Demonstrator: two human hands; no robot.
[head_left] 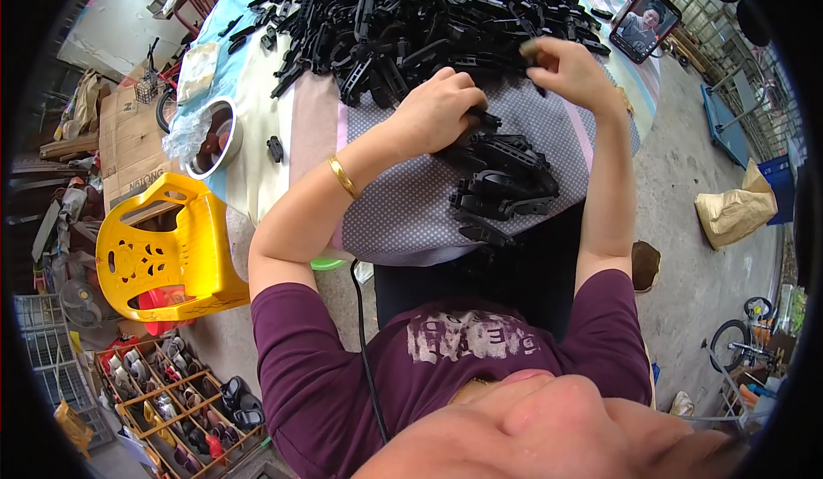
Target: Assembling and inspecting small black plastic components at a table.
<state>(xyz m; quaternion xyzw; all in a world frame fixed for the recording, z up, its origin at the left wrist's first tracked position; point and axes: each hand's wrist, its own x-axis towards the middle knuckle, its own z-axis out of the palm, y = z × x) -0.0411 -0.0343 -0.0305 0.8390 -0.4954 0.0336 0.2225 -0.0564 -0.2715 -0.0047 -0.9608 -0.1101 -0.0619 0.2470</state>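
- Worktop (394, 213), draped in striped and dotted cloth, is bearing a broad heap of black plastic parts (411, 25) across its far side, as the head view is showing.
- Left hand (439, 110) is reaching over the middle of the worktop at the heap's near border, a gold bangle (343, 176) circling the forearm; its fingers are bending toward the palm, nearly closed, with dark pieces showing just beside the fingertips. Whether they are gripping one, we cannot tell.
- Right hand (570, 74) is hovering at the heap's border toward the right edge, fingers folding inward, thumb and forefinger standing close together; we cannot tell whether they are pinching a part.
- Smaller cluster of black parts (506, 175) is lying between the left hand and the near edge.
- Single black part (274, 149) is resting toward the left edge, near a white bowl (237, 140).
- Phone (647, 25) is standing by the right edge, its screen showing a person.
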